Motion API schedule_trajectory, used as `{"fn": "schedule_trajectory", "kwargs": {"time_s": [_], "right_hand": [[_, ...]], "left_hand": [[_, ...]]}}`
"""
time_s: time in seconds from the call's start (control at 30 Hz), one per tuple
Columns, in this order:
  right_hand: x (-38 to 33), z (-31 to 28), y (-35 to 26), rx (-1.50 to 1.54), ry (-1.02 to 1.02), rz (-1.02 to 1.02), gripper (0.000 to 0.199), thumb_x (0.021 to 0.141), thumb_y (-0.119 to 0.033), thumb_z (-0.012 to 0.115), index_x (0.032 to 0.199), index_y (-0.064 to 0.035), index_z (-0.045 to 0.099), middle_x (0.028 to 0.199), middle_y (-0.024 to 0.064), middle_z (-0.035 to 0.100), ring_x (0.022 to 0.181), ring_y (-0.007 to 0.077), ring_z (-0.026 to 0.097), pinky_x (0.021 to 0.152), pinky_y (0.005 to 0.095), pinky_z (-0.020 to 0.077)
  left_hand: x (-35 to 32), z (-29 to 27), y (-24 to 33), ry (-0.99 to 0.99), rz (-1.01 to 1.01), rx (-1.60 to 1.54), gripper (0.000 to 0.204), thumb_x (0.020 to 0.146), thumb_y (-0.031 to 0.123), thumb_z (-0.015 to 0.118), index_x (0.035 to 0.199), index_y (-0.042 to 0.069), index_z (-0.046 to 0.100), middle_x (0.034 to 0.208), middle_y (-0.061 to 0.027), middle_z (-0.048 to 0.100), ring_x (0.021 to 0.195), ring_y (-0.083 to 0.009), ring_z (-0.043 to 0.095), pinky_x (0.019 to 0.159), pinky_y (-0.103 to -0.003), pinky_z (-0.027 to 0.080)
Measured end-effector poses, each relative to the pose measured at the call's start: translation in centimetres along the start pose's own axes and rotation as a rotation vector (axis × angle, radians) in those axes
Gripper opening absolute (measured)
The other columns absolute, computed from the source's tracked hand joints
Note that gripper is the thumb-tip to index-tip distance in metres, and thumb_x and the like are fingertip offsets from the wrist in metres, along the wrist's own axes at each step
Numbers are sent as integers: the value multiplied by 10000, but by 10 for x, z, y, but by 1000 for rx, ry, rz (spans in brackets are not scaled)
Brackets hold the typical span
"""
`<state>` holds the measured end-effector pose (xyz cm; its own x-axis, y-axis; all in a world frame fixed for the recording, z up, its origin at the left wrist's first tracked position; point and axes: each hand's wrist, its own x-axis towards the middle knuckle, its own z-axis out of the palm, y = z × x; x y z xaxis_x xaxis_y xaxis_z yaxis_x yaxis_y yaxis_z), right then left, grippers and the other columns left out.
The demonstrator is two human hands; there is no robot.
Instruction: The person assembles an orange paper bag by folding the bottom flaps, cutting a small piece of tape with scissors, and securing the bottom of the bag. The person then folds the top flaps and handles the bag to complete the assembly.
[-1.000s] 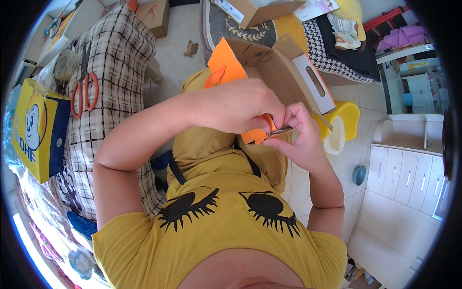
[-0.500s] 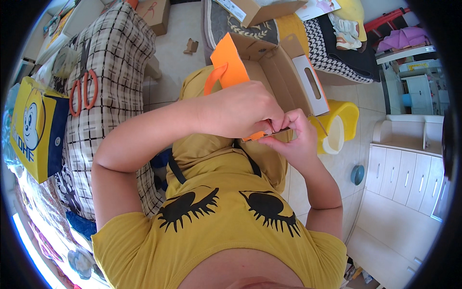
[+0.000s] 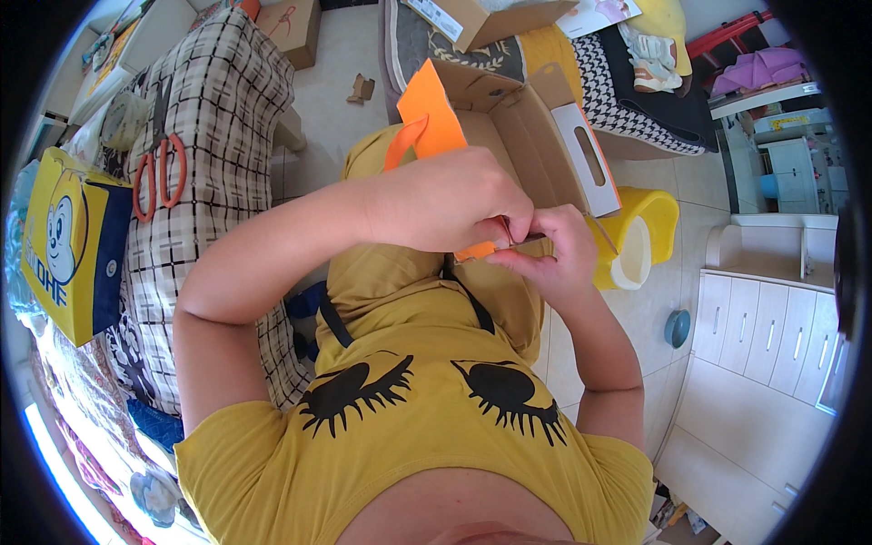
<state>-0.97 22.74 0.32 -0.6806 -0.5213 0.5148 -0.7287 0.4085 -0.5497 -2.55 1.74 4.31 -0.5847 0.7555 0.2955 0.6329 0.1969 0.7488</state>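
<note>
An open cardboard box (image 3: 540,150), brown inside and orange outside, rests over my legs. An orange flap (image 3: 434,109) with a curled orange strip stands up on its left, and a white panel (image 3: 583,156) with a slot forms its right side. My left hand (image 3: 454,200) is closed on the box's near edge, its back upward. Right beside it, my right hand (image 3: 561,254) pinches the same cardboard between thumb and fingers. A bit of orange edge (image 3: 475,250) shows below the left hand. Much of the gripped part is hidden by the fingers.
Orange-handled scissors (image 3: 171,177) lie on a checked cloth (image 3: 218,118) at left, near a yellow and blue box (image 3: 68,241). A cardboard scrap (image 3: 361,88) lies on the floor. At right are a yellow plastic seat (image 3: 656,227), a teal bowl (image 3: 677,329) and a drawer cabinet (image 3: 767,331).
Both hands have shifted very slightly, still gripping the box's near edge. The orange flap has tilted a little to the left.
</note>
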Motion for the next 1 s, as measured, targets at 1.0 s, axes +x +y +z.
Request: {"fn": "schedule_trajectory", "kwargs": {"time_s": [1.0], "right_hand": [[59, -7, -7, 796, 252, 188, 246, 837, -46, 677, 1028, 32, 543, 974, 85, 640, 861, 94, 602, 771, 234, 485]], "left_hand": [[-13, 32, 8, 935, -88, 38, 589, 723, -28, 724, 1266, 23, 502, 1424, -176, 303, 1272, -305, 408, 970, -372, 462]]}}
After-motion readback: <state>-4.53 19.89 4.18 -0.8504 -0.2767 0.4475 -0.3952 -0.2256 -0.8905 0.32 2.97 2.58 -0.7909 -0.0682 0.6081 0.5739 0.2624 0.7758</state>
